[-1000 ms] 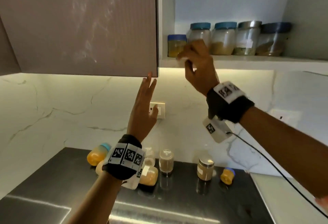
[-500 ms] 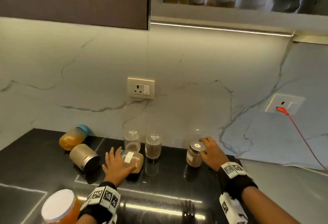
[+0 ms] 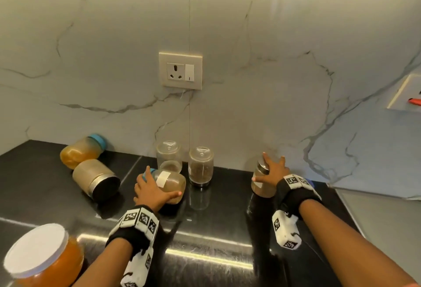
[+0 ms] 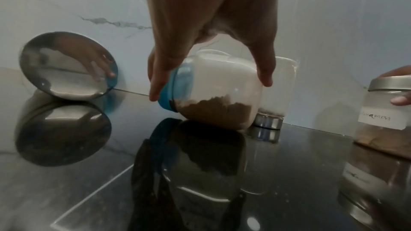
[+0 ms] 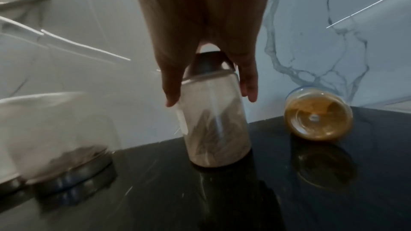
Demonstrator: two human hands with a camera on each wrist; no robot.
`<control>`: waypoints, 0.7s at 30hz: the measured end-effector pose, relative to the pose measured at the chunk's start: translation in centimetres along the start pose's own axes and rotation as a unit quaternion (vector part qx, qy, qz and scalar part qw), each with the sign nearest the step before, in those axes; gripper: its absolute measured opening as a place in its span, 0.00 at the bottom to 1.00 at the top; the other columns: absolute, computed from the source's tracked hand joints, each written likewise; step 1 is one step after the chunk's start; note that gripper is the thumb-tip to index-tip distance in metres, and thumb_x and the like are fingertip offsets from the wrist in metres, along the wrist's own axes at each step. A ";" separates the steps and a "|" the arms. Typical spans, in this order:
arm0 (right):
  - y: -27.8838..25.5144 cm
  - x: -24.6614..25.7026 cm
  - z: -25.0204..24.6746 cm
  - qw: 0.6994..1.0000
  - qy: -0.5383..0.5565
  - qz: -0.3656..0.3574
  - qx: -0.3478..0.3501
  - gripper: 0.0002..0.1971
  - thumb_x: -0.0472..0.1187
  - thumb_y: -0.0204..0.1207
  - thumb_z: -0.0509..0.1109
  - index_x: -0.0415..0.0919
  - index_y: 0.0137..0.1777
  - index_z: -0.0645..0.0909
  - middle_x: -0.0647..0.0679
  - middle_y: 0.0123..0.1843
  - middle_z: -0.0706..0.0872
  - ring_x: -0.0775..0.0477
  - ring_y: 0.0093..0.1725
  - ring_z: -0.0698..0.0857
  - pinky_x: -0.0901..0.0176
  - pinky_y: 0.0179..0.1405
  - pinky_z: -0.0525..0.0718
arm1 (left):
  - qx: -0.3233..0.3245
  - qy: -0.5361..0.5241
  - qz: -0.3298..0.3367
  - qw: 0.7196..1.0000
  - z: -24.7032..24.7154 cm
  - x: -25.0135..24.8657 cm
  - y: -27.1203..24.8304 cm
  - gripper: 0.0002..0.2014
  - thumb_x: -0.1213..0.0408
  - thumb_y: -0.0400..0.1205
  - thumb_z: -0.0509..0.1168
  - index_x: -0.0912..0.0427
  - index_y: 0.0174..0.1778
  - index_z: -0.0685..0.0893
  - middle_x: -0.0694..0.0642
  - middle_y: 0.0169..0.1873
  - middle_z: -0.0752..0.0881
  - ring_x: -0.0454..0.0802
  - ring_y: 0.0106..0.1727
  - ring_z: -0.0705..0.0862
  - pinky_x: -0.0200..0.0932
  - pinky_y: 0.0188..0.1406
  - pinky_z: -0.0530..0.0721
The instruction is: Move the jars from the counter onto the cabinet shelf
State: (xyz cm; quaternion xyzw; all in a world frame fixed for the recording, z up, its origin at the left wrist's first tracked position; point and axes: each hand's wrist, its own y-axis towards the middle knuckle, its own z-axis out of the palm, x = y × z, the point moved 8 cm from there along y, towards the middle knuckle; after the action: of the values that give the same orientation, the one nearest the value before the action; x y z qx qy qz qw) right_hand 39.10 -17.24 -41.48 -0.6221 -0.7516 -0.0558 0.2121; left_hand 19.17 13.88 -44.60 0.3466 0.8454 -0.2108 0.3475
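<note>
Black counter (image 3: 227, 229), marble backsplash behind.

Left hand (image 3: 151, 192): fingers curled over a blue-lidded jar (image 3: 169, 183) of brown powder lying on its side at counter centre, lid toward 9 o'clock.

Right hand (image 3: 273, 170): grasps an upright steel-lidded jar (image 3: 260, 184) by its top, at 3 o'clock of the first.

Two clear jars (image 3: 200, 165) stand inverted just behind, at 12 o'clock. Toppled steel-lidded jar (image 3: 96, 178) and amber jar (image 3: 79, 151) at 10 o'clock. White-lidded amber jar (image 3: 43, 257) at 7 o'clock. Small toppled jar (image 5: 319, 114) right of the right hand.
</note>
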 end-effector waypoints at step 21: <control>-17.4 9.3 -17.4 0.955 0.199 -0.204 -0.084 0.32 0.40 0.63 0.81 0.41 0.65 0.70 0.40 0.62 0.74 0.43 0.57 0.78 0.57 0.56 0.80 | 0.015 -0.009 0.315 0.949 -11.7 -18.7 -14.4 0.61 0.36 0.53 0.71 0.56 0.78 0.48 0.59 0.73 0.56 0.54 0.72 0.60 0.50 0.73 0.66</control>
State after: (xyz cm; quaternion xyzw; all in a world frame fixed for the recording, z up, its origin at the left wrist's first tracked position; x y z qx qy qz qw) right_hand 25.53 -18.64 -19.01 -0.4475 -0.7975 -0.2838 0.2885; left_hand 13.14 2.98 -21.35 0.5984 0.6868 -0.1064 0.3987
